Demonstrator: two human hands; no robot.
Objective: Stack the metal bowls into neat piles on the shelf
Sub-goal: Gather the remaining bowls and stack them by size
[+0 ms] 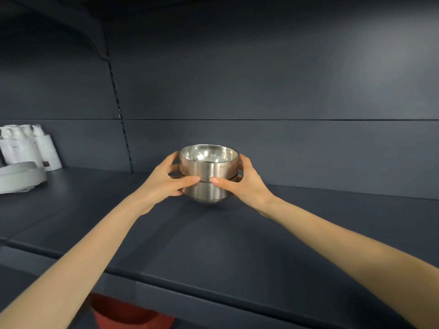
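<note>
Bowls (pixel 208 172), two nested, sit clamped between left hand (pixel 164 179) and right hand (pixel 244 184); uneven squeezing could tip them onto the shelf (pixel 213 245) below.

The light around me is dim, and the dark shelf (pixel 237 245) soaks up most of it. A soft pale glow spreads across the back panel (pixel 380 62) at upper right. Bright glare spots sit inside the top bowl (pixel 208 156), and my arms throw faint shadows over the shelf. The wide lens bends the shelf's front edge and the upright at left. The white bottles (pixel 28 146) at far left look smeared, and a red object (pixel 123 314) below is blurred.
</note>
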